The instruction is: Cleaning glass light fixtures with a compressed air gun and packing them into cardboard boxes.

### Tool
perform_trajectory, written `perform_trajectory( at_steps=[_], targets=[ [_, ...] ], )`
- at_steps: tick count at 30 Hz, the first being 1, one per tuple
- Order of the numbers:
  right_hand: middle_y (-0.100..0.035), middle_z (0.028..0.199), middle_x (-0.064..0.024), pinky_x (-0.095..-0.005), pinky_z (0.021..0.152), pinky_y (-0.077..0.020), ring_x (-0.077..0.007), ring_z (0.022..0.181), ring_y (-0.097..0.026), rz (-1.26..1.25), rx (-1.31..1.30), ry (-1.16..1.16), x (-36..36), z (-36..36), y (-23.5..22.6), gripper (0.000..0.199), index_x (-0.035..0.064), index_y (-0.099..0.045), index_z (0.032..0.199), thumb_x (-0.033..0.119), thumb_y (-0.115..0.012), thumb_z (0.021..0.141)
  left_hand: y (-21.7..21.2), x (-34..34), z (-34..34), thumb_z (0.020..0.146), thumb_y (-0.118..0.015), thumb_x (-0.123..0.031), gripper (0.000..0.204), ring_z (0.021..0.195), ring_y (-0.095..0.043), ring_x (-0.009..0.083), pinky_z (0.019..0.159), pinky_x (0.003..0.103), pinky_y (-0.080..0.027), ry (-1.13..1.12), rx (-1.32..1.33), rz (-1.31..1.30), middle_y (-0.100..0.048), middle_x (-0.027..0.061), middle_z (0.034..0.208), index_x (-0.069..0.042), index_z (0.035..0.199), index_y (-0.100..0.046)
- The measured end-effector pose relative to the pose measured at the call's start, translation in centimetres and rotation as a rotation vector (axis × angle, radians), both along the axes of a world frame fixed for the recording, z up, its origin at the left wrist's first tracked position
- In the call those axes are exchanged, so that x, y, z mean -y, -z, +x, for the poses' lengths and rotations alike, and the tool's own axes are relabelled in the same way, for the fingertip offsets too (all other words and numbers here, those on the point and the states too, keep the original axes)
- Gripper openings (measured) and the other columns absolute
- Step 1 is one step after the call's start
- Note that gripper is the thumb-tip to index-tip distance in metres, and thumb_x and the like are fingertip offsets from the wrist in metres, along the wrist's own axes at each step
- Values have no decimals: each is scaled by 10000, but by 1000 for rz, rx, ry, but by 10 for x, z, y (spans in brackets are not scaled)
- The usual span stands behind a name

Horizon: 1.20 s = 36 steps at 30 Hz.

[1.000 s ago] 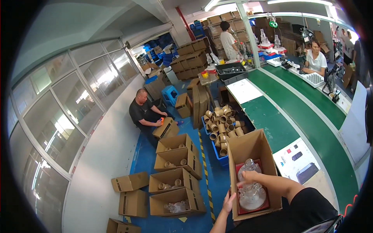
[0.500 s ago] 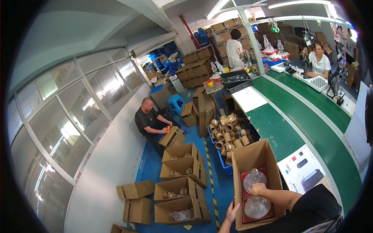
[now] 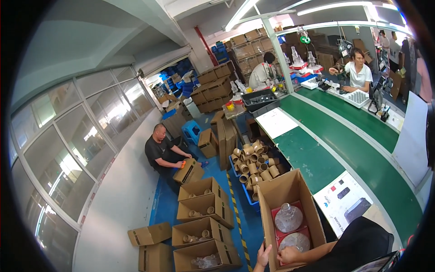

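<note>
A tall open cardboard box stands in front of me at the lower right. Inside it, two clear flared vessels, a far one with a narrow neck upward and a near one, sit on red packaging. My right hand reaches into the box, its fingers curled at the near vessel's top; they hide its neck. Flat against the box's left wall, near the rim, rests my left hand, fingers stretched out.
A blue crate heaped with cardboard tubes stands beyond the box. Green work counters run along the right. To the left, open cartons hold tubes and clear pieces. A co-worker handles a carton with an orange tool.
My right hand has moved from the far vessel to the near one. My left hand stays at the box wall. The whole view has shifted slightly, and a distant worker has bent down.
</note>
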State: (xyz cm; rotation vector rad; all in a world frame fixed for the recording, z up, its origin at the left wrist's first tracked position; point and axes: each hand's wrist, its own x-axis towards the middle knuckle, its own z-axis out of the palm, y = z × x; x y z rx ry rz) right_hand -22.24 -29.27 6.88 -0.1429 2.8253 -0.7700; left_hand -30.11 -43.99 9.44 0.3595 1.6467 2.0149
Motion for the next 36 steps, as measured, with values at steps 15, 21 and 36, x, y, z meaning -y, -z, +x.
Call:
perform_trajectory(
  at_steps=[15,21,36],
  targets=[
    [-683,841,-174,-494,721,-516,-360,792,-660,-15,94,162,-52,0,-7,312,140,-716,867,365,-515,786,-21,4,14,934,-528,-181,569,1246,-422,211,1050,307,-307,-17,104,-4,-443,126,1360,54,1406,-314],
    [-684,853,-167,-470,758,-516,-352,819,-658,-47,149,212,-76,-15,-23,335,155,-720,897,383,-511,768,-20,-3,1,931,-527,-177,568,1237,-430,198,1046,303,-313,13,32,-14,-444,126,1358,55,1404,-314],
    [-670,766,-157,-494,693,-504,-360,751,-656,-114,19,259,-28,-16,8,282,144,-689,880,353,-529,779,-29,-2,-3,920,-527,-146,569,1248,-433,201,1051,311,-318,25,-46,-28,-463,113,1358,46,1411,-313]
  ],
)
